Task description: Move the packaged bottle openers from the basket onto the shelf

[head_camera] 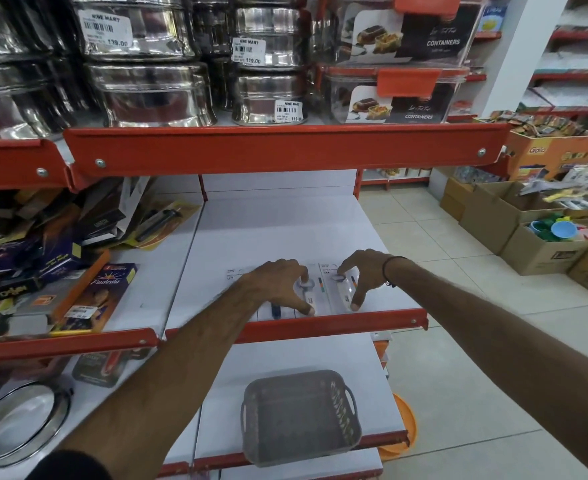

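Two packaged bottle openers lay side by side on the white shelf, near its red front lip, while the grey basket on the lower shelf looked emptied. The left hand was spread over the left pack, thumb and fingertips pressed at its ends without closing round it; the right hand was arched likewise over the right pack, and whether either pack was lifted could not be told. The packs would best be squared edge to edge, parallel to the lip, then released flat. The shelf surface was smooth and bare behind them, with ample room farther back; cluttered boxes filled the shelf to the left.
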A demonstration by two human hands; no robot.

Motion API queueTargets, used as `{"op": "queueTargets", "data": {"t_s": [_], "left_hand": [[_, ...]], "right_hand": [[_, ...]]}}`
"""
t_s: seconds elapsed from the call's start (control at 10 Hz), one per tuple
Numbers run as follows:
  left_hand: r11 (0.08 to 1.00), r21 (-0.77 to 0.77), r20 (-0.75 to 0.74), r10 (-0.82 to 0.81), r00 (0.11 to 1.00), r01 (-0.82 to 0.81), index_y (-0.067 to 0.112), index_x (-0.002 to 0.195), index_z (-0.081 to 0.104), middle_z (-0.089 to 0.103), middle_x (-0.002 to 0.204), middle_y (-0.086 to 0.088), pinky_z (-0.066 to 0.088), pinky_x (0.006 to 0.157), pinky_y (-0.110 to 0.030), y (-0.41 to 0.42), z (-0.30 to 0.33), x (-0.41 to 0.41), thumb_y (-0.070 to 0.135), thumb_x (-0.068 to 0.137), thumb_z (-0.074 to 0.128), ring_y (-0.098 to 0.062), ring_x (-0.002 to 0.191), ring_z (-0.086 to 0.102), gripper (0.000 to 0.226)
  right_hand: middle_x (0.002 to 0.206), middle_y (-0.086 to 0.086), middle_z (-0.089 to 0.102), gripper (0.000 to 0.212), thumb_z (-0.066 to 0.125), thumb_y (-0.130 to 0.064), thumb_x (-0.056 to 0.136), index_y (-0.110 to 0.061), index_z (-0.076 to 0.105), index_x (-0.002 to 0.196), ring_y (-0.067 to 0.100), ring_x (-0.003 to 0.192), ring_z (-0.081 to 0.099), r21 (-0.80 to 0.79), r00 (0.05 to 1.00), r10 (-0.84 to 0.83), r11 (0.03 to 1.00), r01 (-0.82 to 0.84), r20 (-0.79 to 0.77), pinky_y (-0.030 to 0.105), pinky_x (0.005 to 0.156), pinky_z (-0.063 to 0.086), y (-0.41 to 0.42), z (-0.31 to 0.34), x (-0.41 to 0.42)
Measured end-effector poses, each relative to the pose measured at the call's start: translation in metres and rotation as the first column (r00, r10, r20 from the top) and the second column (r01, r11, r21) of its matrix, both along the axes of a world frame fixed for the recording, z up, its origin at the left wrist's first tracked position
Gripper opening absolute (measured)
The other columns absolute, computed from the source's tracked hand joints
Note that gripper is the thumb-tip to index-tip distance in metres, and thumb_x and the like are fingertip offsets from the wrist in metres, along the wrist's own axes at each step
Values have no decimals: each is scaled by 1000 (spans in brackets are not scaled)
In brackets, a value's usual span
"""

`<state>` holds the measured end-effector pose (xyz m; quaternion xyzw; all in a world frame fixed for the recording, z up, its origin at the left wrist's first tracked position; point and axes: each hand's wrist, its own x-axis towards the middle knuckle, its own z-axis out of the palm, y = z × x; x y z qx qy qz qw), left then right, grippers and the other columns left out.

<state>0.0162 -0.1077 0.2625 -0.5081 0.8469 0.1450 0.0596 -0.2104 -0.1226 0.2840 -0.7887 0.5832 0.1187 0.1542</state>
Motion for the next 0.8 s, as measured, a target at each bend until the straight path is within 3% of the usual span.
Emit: {"op": "queueTargets", "data": {"t_s": [0.4, 0.5, 0.6, 0.7, 0.8], "left_hand": [[999, 32, 6, 39, 999, -40, 23, 126, 53, 57, 127, -1, 48, 89, -39, -5, 0, -5, 68, 64, 77, -22, 109, 54, 80], [999, 20, 27, 49, 998, -50, 23, 129, 53, 57, 130, -2, 48, 90, -38, -2, 2, -6, 68, 64, 77, -22, 112, 54, 82], [995, -1, 23, 95, 995, -95, 23, 139, 48, 50, 144, -2, 47, 101, -42, 11, 10, -4, 64, 68, 77, -25, 126, 50, 87], [989, -68, -58, 129, 990, -132, 24, 143, 46, 45, 152, 0, 44, 108, -43, 24, 18, 1, 60, 76, 72, -25, 134, 47, 80], [904, -403, -120, 103, 987, -143, 25, 150, 39, 32, 165, 0, 28, 121, -44, 56, 25, 12, 62, 91, 52, -24, 149, 32, 71]], "right_hand": [[149, -2, 46, 95, 91, -50, 55, -24, 53, 138, 23, 132, 46, 4, 998, 66, 998, -66, -10, 41, 110, 41, -5, 3, 1], [150, -1, 45, 99, 90, -53, 55, -25, 50, 141, 24, 133, 46, 7, 997, 77, 997, -77, -32, 42, 111, 41, 0, 6, 2], [154, 0, 43, 104, 83, -61, 61, -24, 40, 148, 25, 138, 43, -76, 995, 73, 994, -78, -73, 43, 111, 38, 20, 15, 4], [155, 0, 42, 98, 75, -66, 68, -24, 39, 149, 24, 140, 41, -166, 998, 42, 985, -47, -35, 46, 115, 34, 34, 22, 5], [161, -3, 32, 93, 57, -73, 79, -24, 28, 153, 20, 148, 27, -390, 999, 19, 921, -5, 32, 54, 121, 16, 62, 27, 11]]}}
